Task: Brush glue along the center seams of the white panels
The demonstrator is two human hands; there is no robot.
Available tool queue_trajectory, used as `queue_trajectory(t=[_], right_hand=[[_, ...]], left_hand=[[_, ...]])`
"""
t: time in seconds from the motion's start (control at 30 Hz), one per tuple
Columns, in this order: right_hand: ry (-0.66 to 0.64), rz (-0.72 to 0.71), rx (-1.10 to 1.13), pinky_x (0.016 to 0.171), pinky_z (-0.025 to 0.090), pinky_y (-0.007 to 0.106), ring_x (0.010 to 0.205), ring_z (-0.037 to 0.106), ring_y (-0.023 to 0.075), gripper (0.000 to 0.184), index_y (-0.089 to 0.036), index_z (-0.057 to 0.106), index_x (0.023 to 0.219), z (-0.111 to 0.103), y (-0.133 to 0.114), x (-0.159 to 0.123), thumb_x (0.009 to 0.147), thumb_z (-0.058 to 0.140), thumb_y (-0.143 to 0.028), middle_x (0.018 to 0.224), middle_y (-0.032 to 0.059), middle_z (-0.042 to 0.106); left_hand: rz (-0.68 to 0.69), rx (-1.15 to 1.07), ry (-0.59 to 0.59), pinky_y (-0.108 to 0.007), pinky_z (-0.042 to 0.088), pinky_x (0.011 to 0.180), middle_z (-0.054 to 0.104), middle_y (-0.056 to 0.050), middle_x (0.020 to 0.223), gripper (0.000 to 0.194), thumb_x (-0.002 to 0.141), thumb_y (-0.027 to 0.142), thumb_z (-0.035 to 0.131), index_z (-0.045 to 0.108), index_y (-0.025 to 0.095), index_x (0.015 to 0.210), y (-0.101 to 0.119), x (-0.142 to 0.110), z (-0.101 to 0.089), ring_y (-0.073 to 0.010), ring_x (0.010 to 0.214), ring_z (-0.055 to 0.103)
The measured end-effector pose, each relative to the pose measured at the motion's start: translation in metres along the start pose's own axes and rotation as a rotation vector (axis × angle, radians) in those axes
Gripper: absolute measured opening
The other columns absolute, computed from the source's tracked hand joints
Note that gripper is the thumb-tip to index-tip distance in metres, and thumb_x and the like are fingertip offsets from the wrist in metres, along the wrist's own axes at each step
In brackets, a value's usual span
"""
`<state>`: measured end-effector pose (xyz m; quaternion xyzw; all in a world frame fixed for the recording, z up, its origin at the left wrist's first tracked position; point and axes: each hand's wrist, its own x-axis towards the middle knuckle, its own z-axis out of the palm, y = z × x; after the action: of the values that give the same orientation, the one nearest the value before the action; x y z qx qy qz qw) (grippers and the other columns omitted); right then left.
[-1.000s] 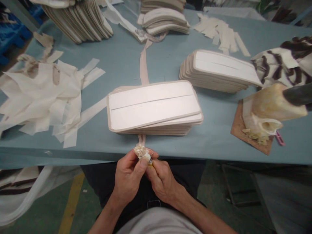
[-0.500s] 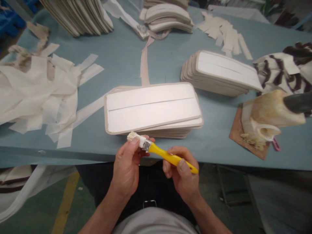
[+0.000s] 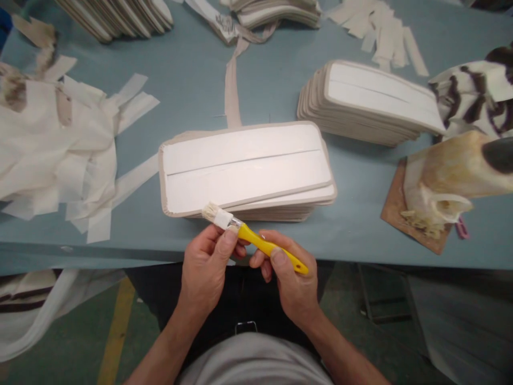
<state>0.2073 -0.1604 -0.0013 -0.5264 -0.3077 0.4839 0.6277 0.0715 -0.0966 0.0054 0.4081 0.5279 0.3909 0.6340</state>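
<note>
A small brush (image 3: 256,240) with a yellow handle and pale, glue-caked bristles lies across both my hands at the table's near edge. My right hand (image 3: 290,280) is closed round the yellow handle. My left hand (image 3: 206,267) pinches the metal ferrule just behind the bristles, thumb on top. The bristles point up and left, close to the front edge of a stack of white padded panels (image 3: 244,168) with beige trim, which lies flat on the blue table (image 3: 200,91) right in front of me.
A second panel stack (image 3: 372,101) sits to the right, and more stacks stand at the far edge. A heap of torn white paper strips (image 3: 52,144) covers the left. A glue-crusted pot on a brown board (image 3: 436,187) stands at right, beside striped fabric (image 3: 476,96).
The brush came up from between my cupped hands and now shows its full yellow handle. My right hand shifted along the handle; both hands rose slightly toward the table edge.
</note>
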Motion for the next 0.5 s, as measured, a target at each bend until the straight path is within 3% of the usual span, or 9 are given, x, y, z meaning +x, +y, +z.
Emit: queue_trajectory(t=[0.1, 0.17, 0.33, 0.43, 0.5], right_hand=[[-0.059, -0.134, -0.141, 0.059, 0.055, 0.028, 0.060, 0.062, 0.0137, 0.025, -0.025, 0.082, 0.123, -0.005, 0.002, -0.003, 0.109, 0.069, -0.041, 0.084, 0.0040, 0.080], [-0.155, -0.182, -0.223, 0.067, 0.058, 0.031, 0.066, 0.064, 0.0157, 0.028, -0.026, 0.079, 0.132, -0.012, 0.002, -0.002, 0.111, 0.065, -0.039, 0.090, 0.0050, 0.081], [-0.421, -0.028, -0.361, 0.077, 0.059, 0.031, 0.076, 0.070, 0.0168, 0.043, -0.019, 0.063, 0.151, -0.028, -0.006, 0.004, 0.112, 0.056, -0.035, 0.094, 0.0041, 0.080], [-0.447, 0.100, -0.482, 0.068, 0.051, 0.026, 0.066, 0.062, 0.0130, 0.028, -0.017, 0.071, 0.128, -0.025, -0.010, 0.006, 0.112, 0.051, -0.030, 0.079, -0.0012, 0.071], [-0.424, 0.081, -0.523, 0.066, 0.048, 0.025, 0.063, 0.058, 0.0127, 0.028, -0.018, 0.072, 0.109, -0.019, -0.009, 0.006, 0.113, 0.047, -0.030, 0.074, -0.0020, 0.066]], left_hand=[[0.053, 0.101, -0.025, -0.022, 0.055, 0.062, 0.071, -0.004, 0.069, 0.058, 0.093, 0.072, 0.075, 0.073, 0.016, 0.079, 0.003, 0.000, -0.003, -0.0143, 0.062, 0.066], [0.093, 0.152, -0.030, -0.024, 0.054, 0.060, 0.071, -0.004, 0.069, 0.060, 0.097, 0.074, 0.067, 0.069, 0.018, 0.076, 0.005, 0.000, -0.005, -0.0146, 0.060, 0.065], [0.215, 0.348, -0.072, -0.025, 0.048, 0.060, 0.069, -0.002, 0.065, 0.045, 0.101, 0.058, 0.067, 0.068, 0.020, 0.076, 0.009, 0.003, -0.015, -0.0145, 0.058, 0.062], [0.281, 0.457, -0.137, -0.025, 0.041, 0.058, 0.062, 0.001, 0.059, 0.034, 0.097, 0.044, 0.070, 0.067, 0.021, 0.072, 0.009, 0.005, -0.016, -0.0124, 0.053, 0.053], [0.307, 0.499, -0.147, -0.025, 0.038, 0.056, 0.056, 0.003, 0.055, 0.033, 0.097, 0.040, 0.068, 0.063, 0.021, 0.069, 0.008, 0.005, -0.014, -0.0110, 0.049, 0.047]])
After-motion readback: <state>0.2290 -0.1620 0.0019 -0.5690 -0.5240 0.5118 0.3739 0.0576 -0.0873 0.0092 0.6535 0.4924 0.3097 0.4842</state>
